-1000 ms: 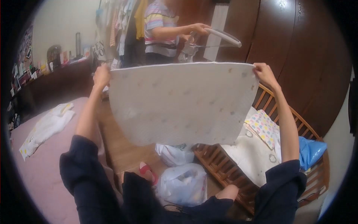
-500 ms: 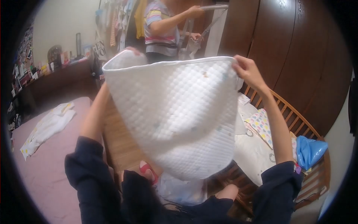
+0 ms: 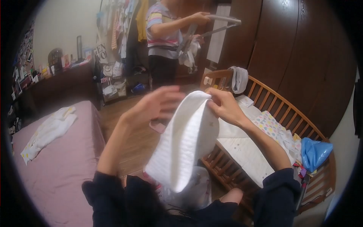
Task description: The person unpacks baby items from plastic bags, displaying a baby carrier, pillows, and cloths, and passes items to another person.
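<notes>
A white quilted cloth (image 3: 181, 140) hangs folded over in front of me. My right hand (image 3: 225, 107) pinches it at its top corner. Just left of the cloth is my left hand (image 3: 157, 103), blurred, its fingers apart and holding nothing. The cloth's lower end hangs in front of a plastic bag (image 3: 194, 189) on the floor.
A wooden crib (image 3: 280, 96) with a mat, a dotted cloth and a blue bag (image 3: 315, 153) stands at right. On the pink bed (image 3: 68, 151) at left lies a white garment (image 3: 49, 130). Another person (image 3: 162, 41) stands ahead, holding a grey frame (image 3: 225, 19).
The cloth, earlier spread between both hands, is now folded and narrower. My left hand has moved right and let go of its corner. My right hand has moved inward and lower.
</notes>
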The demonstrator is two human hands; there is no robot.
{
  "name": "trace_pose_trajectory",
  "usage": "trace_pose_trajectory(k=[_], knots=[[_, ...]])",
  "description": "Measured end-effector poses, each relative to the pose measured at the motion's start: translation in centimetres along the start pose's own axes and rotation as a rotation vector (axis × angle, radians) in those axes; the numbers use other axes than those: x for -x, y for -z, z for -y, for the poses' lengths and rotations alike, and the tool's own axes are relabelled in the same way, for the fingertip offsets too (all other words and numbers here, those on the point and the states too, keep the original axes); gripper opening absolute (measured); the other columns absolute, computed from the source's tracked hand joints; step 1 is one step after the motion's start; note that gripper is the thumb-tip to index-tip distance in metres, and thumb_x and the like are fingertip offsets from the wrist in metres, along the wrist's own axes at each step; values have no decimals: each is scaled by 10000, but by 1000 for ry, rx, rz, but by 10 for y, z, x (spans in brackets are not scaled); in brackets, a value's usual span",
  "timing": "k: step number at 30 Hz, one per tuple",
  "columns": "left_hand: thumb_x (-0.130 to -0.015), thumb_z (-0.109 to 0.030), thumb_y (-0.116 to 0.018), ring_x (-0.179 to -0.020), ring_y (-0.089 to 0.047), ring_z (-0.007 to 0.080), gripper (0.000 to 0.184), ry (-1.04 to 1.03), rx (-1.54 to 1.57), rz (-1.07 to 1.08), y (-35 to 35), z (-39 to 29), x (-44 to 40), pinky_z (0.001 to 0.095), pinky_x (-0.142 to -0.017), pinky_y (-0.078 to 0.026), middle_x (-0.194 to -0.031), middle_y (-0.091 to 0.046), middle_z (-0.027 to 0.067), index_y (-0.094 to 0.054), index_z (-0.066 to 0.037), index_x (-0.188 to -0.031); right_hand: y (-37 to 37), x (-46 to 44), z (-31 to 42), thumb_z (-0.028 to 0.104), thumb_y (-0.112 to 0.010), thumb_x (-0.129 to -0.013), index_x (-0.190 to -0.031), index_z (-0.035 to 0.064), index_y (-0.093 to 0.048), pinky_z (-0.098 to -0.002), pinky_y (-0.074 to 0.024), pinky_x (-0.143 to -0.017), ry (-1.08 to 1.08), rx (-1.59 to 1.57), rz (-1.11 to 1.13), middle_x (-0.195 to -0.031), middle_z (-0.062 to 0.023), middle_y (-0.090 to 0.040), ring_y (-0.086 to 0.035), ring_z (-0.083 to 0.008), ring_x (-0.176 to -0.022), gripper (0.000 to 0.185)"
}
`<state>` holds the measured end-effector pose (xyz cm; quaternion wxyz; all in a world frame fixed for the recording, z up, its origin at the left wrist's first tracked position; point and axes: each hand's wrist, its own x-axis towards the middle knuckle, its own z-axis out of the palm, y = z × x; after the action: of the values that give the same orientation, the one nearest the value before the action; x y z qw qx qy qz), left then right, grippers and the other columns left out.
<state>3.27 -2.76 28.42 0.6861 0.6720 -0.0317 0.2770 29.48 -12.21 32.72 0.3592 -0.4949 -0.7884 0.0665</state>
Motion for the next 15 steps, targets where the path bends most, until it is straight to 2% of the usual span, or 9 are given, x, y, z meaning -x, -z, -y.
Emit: trace_pose_trajectory(k=[1,2,3,4,5,10,13,14,15], knots=[[-689,-646,-699,-1339,-335,317,1085,-66,2,169,9,18,18,482,-1046,-347,-1468,-302,184,-196,-80,-1465,2,3,-1,121,-578,-853,-970,4,-609,-331,-474,-604,-1,-1,-1,-752,-141,-643,-632,-199,-659,169],[-536,-701,-766,-1361,-295,328,1301,-4,-102,138,4,26,34,500,-1077,-281,-1487,-270,185,-124,-87,-1486,4,4,-2,115,-569,-856,-970,4,-610,-313,-471,-570,-77,-38,-30,-741,-133,-643,-620,-180,-615,164],[-494,-633,-832,-1393,-231,318,1368,-55,-176,197,14,50,46,513,-1108,-198,-1515,-212,179,-75,-88,-1494,7,5,-4,109,-559,-859,-969,4,-611,-295,-467,-537,-154,-76,-62,-730,-126,-644,-608,-160,-571,160],[-446,-552,-887,-1423,-135,313,1435,-26,-188,136,-2,57,62,522,-1123,-130,-1538,-138,174,-28,-90,-1497,5,3,-16,77,-549,-858,-954,8,-603,-225,-422,-441,-73,-106,-141,-650,-41,-587,-531,-89,-463,130],[-455,-478,-911,-1434,-62,315,1452,-87,-265,130,-5,80,70,500,-1135,-98,-1553,-59,163,25,-91,-1495,9,3,-18,77,-549,-858,-954,8,-603,-225,-422,-441,-74,-106,-143,-650,-41,-587,-531,-89,-463,130],[-562,-423,-875,-1428,-45,347,1362,-157,-847,-268,-84,150,61,450,-1147,-101,-1533,19,233,54,-21,-1473,16,-5,-29,167,-591,-844,-888,7,-632,-226,-376,-400,-205,-197,-236,-595,-37,-573,-499,-84,-417,171],[-575,-423,-867,-1420,-45,388,1323,-350,-1050,-354,-97,177,29,463,-1145,-117,-1516,-20,276,18,3,-1461,22,-4,-28,175,-570,-857,-899,-11,-629,-254,-382,-394,-292,-249,-254,-587,-35,-557,-477,-100,-390,199],[-575,-423,-867,-1420,-45,388,1323,-348,-1048,-354,-103,179,18,463,-1145,-117,-1516,-20,276,18,3,-1461,25,1,-32,171,-546,-873,-920,-7,-619,-255,-378,-390,-330,-442,-260,-606,-30,-558,-476,-99,-395,197],[-638,-353,-826,-1378,-178,393,1193,-353,-1025,-485,-109,176,6,452,-1109,-203,-1486,-129,288,-38,3,-1461,28,6,-36,167,-523,-889,-941,-3,-609,-255,-375,-385,-366,-635,-264,-625,-25,-559,-475,-98,-400,197]])
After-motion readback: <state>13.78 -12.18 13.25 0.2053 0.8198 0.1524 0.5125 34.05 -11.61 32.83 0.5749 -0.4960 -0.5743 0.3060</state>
